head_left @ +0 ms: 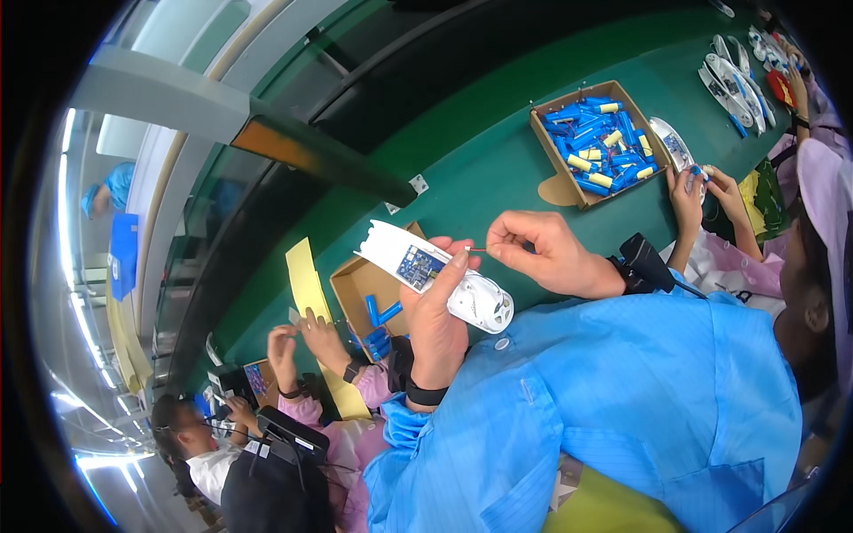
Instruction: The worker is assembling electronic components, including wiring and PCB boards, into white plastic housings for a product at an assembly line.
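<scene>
My left hand (437, 333) is wrapped round a white plastic housing (480, 302), long and curved, held tilted above the bench. A blue circuit board (419, 268) sits in the housing's open face, and thin wires lie near its rounded end. Close by on the right, my right hand (551, 253) pinches a thin dark-red wire. The wire runs toward a small white connector (467, 250) at my left fingertips. What the wire's other end joins is hidden by my right fingers.
On the green bench (462, 200) stands a cardboard box (555, 193) of blue and yellow wired cylinders. A second box (355, 280) holds several blue cylinders, beside a yellow strip (306, 271). Co-workers' hands work at both sides. White housings (729, 84) lie far right; a metal post (320, 155) overhangs.
</scene>
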Demonstrator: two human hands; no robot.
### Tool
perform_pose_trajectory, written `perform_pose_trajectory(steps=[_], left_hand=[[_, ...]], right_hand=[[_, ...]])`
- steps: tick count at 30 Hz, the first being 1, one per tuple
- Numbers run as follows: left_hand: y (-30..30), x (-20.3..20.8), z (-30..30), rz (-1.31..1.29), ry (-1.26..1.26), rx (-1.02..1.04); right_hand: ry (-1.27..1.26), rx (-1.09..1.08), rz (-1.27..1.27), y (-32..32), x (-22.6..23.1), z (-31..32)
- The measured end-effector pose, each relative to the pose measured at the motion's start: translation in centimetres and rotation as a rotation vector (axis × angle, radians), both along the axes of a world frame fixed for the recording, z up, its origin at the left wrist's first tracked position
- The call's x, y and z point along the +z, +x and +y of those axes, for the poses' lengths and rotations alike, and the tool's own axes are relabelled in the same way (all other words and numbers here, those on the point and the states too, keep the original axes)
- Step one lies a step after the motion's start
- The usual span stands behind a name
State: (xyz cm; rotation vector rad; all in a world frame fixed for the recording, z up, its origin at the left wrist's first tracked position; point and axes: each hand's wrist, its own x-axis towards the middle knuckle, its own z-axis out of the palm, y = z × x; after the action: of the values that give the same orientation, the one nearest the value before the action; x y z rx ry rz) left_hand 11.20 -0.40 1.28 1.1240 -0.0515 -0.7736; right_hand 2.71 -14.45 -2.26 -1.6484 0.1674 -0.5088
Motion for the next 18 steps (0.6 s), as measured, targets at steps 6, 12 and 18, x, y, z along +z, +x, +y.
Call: perform_pose_trajectory(steps=[6,12,18], left_hand=[[0.5,-2.0,0.8,-0.122,-0.018,0.052],[2.2,-3.4,0.2,0.117,-0.142,0.098],[2.8,-3.9,0.4,0.228,-0.322,0.108]], right_hand=[[-0.126,0.038,0.014,0.3,-0.2,0.7],[-0.063,0.047,0.1,-0.3,3.4,2.0],[-0.055,0.025,0.097,2.2,1.6,4.5]])
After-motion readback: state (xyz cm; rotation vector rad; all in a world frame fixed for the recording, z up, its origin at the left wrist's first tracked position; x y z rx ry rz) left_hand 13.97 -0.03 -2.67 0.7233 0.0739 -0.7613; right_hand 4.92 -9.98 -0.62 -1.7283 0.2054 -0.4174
